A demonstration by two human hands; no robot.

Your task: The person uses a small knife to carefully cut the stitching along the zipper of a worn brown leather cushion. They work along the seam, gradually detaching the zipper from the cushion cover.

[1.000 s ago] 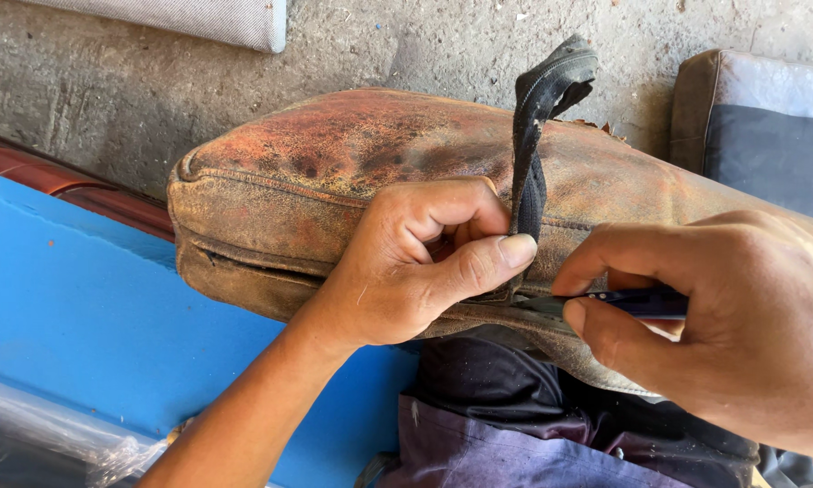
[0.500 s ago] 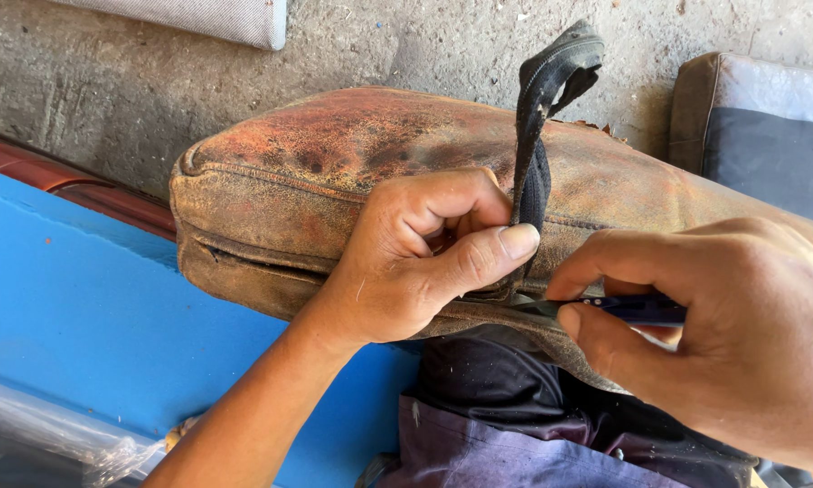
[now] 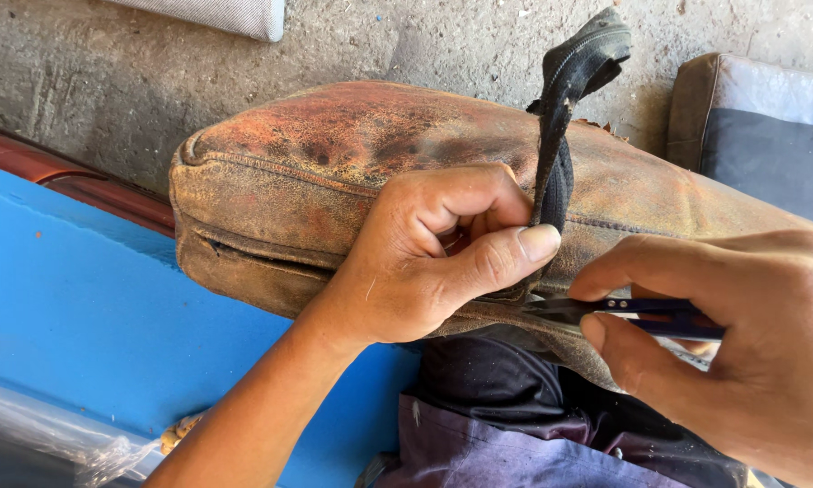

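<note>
Left hand [image 3: 424,262]: fingers curled shut, thumb [image 3: 506,258] pressed toward the folded forefinger, pinching the lower end of a worn black fabric zipper strip [image 3: 560,117]. From this pinch the strip runs almost straight up and away from the fingers, its free end curling over at the top; its long axis stands roughly upright in the view, across the length of the bag.

Right hand [image 3: 741,352]: fingers closed around a small dark-blue-handled metal cutting tool [image 3: 641,316], apparently thread snips. The tool lies nearly level, its tip pointing left toward the base of the strip, just below and beside the left thumb. Whether the tip touches the seam cannot be told. The right hand is thus the nearer to the seam; the left is the one on the strip.

Beneath both hands: a cracked, faded reddish-brown leather bag [image 3: 334,172], lying lengthwise left to right, resting on dark clothing [image 3: 497,407] over the person's lap.

Beyond the fingers: a blue surface [image 3: 72,307] to the left, a rough concrete floor [image 3: 135,81] behind, and a grey-and-brown cushion [image 3: 768,126] to the upper right.
</note>
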